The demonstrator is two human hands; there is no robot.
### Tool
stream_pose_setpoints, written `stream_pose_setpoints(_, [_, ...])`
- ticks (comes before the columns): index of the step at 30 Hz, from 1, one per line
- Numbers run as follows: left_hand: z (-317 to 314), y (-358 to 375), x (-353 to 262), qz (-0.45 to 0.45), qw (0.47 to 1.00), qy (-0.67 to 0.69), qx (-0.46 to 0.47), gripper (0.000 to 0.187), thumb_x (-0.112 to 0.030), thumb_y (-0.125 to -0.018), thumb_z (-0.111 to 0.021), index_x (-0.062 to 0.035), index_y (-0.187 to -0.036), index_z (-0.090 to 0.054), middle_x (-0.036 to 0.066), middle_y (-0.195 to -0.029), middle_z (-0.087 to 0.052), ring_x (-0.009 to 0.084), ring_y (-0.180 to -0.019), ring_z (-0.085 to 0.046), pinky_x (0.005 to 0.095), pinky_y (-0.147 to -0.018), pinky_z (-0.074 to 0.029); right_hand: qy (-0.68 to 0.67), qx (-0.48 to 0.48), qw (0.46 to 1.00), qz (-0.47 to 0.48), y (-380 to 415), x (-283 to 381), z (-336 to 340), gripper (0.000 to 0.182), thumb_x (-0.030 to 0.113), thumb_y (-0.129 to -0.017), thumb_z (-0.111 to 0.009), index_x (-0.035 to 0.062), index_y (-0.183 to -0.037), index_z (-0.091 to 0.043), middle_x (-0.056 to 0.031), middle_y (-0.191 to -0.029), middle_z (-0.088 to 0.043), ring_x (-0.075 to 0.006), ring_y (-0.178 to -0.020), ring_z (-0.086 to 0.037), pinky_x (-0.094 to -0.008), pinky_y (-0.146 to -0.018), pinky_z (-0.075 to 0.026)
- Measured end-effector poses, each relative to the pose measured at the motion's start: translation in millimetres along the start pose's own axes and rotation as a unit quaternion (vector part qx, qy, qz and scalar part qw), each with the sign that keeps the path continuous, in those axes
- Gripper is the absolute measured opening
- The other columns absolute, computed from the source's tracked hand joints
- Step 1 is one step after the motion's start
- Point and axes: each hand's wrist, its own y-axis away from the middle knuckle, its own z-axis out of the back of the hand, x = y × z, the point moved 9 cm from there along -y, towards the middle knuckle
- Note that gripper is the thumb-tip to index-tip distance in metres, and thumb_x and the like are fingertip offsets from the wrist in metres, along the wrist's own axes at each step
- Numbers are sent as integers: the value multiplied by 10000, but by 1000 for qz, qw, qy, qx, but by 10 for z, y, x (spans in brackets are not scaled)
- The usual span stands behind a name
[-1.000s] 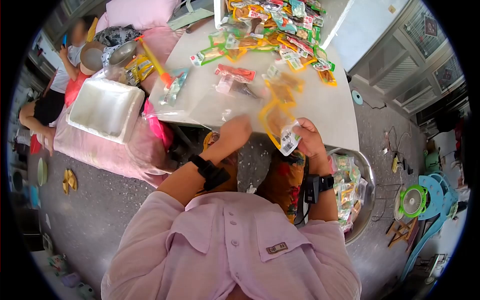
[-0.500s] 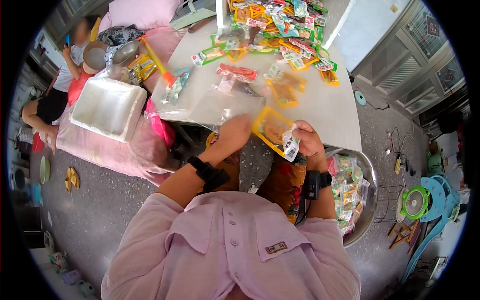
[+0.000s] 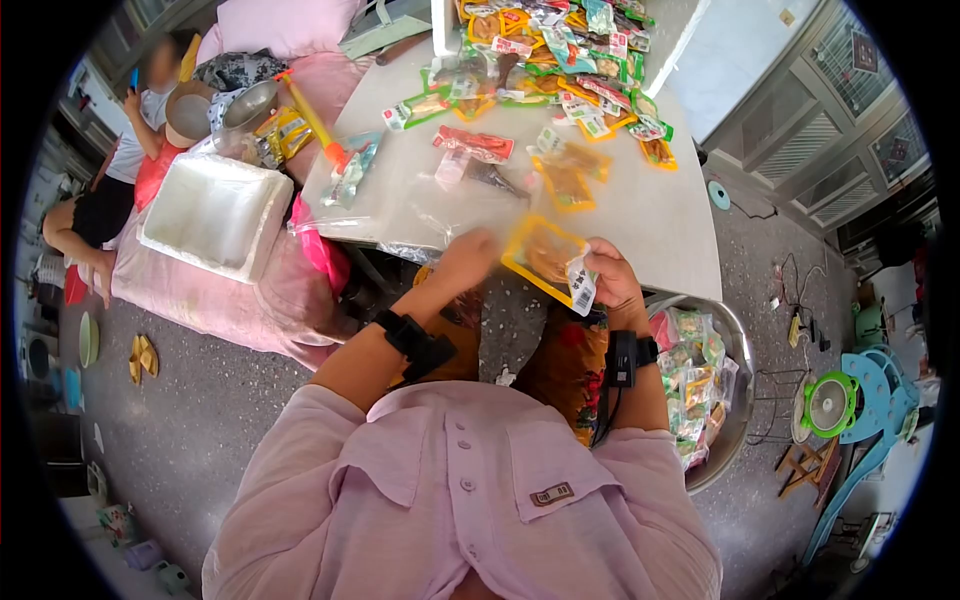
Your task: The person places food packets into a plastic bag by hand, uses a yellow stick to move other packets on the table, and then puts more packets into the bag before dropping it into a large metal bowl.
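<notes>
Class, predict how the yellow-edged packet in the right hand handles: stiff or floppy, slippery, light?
The packet is probably fairly stiff: it looks nearly flat, though the right hand pinches one end. Being thin, it's likely light. Looking smooth, it may slip.

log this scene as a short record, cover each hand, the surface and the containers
surface: pale smooth table, heap of colourful plastic packets at far end
right hand: grips yellow-edged plastic packet by its white end
left hand: blurred, near table edge; grip unclear
containers: round metal basin at right; white foam box at left
</notes>
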Motion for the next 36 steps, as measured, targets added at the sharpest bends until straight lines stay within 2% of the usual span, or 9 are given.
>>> stream_pose_setpoints(2, [21, 17, -47, 11, 999, 31, 7, 235, -226, -770, -435, -13, -836, -509, 192, -823, -544, 368, -793, -504, 414, -682, -397, 0, -1, 1000, -3, -6, -14, 36, 149, 11, -737, -530, 13, -886, -527, -86, -838, -585, -182, -736, -580, -306, -678, -476])
stream_pose_setpoints(5, [-4, 4, 10, 27, 999, 30, 14, 164, -145, -782, -447, -14, -840, -525, 144, -739, -558, 235, -677, -550, 313, -613, -427, 12, -6, 1000, -10, -26, -10, 29, 145, 8, -736, -526, 10, -881, -525, -85, -830, -584, -181, -728, -579, -303, -674, -476])
stream_pose_setpoints(14, [60, 173, -507, -161, 963, -197, -86, 99, -106, -729, -461, -23, -774, -492, 180, -739, -532, 354, -703, -510, 428, -603, -411, 92, -37, 992, -72, -120, -46, -12, 159, 5, -729, -517, 2, -887, -522, -76, -813, -578, -164, -717, -566, -278, -658, -462])
stream_pose_setpoints(20, [54, 248, -711, -183, 959, -198, -82, 86, -90, -717, -466, -42, -780, -497, 160, -717, -529, 347, -689, -512, 428, -597, -415, 310, -126, 942, -29, -425, 22, -72, 182, 26, -725, -502, 19, -904, -530, -46, -803, -569, -116, -681, -542, -239, -601, -435])
stream_pose_setpoints(23, [130, 233, -576, -181, 952, -222, -109, 102, -86, -711, -469, -47, -797, -507, 151, -717, -528, 341, -682, -513, 423, -590, -418, 382, -115, 917, 1, -458, 119, -231, 177, 34, -735, -512, 24, -911, -527, -56, -808, -569, -134, -673, -548, -256, -589, -447])
stream_pose_setpoints(26, [153, 180, -367, -115, 954, -262, -90, 121, -91, -711, -472, -52, -818, -516, 147, -724, -529, 335, -678, -515, 409, -591, -421, 244, -159, 955, -48, -368, 76, -332, 178, 85, -764, -464, -10, -903, -522, -45, -746, -542, -134, -607, -520, -259, -555, -438])
stream_pose_setpoints(29, [239, 201, -309, -148, 960, -184, -150, 113, -95, -713, -477, -52, -811, -515, 147, -725, -527, 328, -690, -517, 401, -596, -420, 61, -95, 994, 4, -530, -127, -184, 167, 64, -756, -535, 28, -918, -522, -77, -832, -570, -178, -672, -565, -302, -581, -472])
stream_pose_setpoints(32, [294, 202, -392, -140, 969, -146, -144, 101, -94, -716, -481, -50, -801, -516, 152, -732, -522, 324, -705, -513, 394, -605, -417, 92, -87, 991, -42, -624, -421, -43, 160, 56, -749, -511, 11, -901, -528, -79, -844, -573, -179, -707, -572, -295, -598, -466])
stream_pose_setpoints(36, [273, 193, -311, -137, 966, -168, -139, 84, -84, -706, -493, -49, -776, -522, 147, -776, -525, 326, -724, -512, 392, -617, -416, 509, -180, 839, 66, -549, -37, -235, 180, 65, -721, -475, 4, -879, -534, -136, -847, -574, -244, -769, -566, -314, -665, -442])
